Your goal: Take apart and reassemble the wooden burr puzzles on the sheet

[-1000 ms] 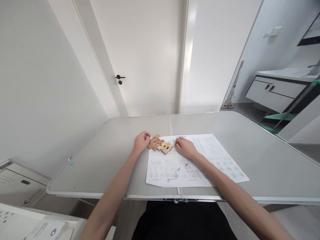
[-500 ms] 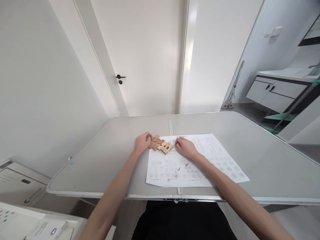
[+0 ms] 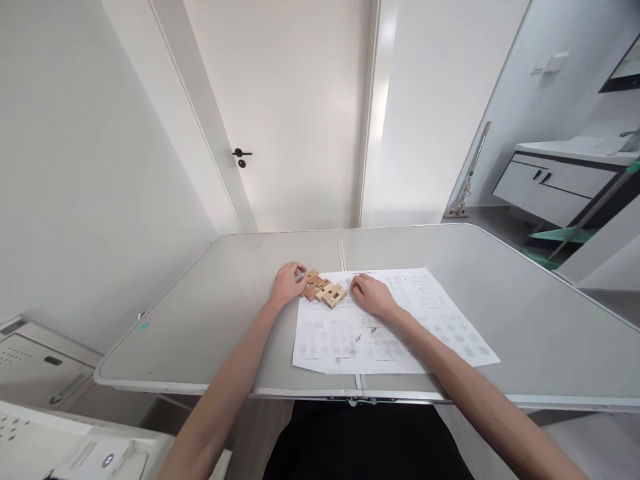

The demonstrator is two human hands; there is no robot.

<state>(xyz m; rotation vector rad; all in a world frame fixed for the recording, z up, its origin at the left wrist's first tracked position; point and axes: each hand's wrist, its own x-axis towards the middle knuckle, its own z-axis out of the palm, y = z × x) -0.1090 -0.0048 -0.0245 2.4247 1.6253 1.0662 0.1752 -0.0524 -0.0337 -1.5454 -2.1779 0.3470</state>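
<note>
Several notched wooden puzzle pieces (image 3: 334, 295) lie side by side in a slanting row, pale at the right and reddish brown at the left. They rest at the upper left of a printed white sheet (image 3: 320, 340), partly past its edge. My left hand (image 3: 287, 283) is at the brown end, thumb and forefinger curved apart with a gap between them. Its fingertips come up against the brown pieces and hide part of them. On the sheet, just right of the pale pieces and apart from them, my right hand (image 3: 371, 295) rests with its fingers curled in, nothing visible in them.
Beneath everything is a light grey folding table (image 3: 525, 320) with a metal rim and a centre seam. A white door (image 3: 300, 120) stands beyond it. White perforated furniture (image 3: 45, 373) is low at the left; a sink cabinet (image 3: 555, 180) is at the far right.
The thumb and forefinger of my left hand have spread apart, and the hand has shifted slightly right over the brown pieces. My right hand stays in place.
</note>
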